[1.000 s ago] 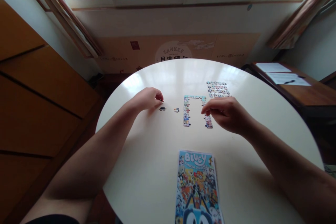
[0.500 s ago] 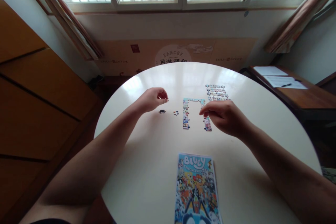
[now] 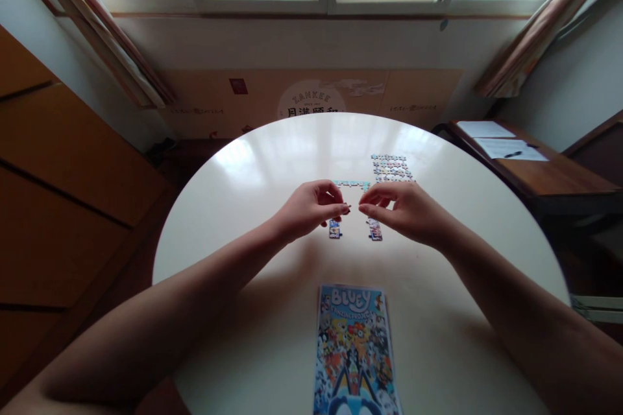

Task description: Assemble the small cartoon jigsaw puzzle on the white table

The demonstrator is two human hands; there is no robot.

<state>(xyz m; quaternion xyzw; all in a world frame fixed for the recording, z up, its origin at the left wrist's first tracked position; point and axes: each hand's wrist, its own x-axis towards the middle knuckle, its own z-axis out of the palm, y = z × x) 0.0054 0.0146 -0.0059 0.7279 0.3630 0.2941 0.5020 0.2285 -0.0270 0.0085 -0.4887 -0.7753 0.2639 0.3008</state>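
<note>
A small jigsaw piece [image 3: 346, 209] is pinched between the thumb and fingers of my left hand [image 3: 314, 207], above the partly assembled jigsaw border [image 3: 353, 183]. My right hand [image 3: 396, 211] hovers just to the right of that piece, its thumb and fingertips drawn together with nothing visible between them. The border is a three-sided frame, its near side open. Both hands cover parts of its side strips, and the lower end of the left strip [image 3: 335, 229] and of the right strip [image 3: 374, 229] show below them.
Behind my right hand, several rows of loose jigsaw pieces [image 3: 390, 167] lie on the round white table [image 3: 272, 350]. A colourful "Bluey" picture sheet [image 3: 357, 350] rests near me. Papers [image 3: 509, 148] and a pen are on a wooden side table [image 3: 564, 175] at right.
My left hand has moved right, from the table beside the border to over it, carrying the piece. My right hand stays near the border. The view has shifted slightly.
</note>
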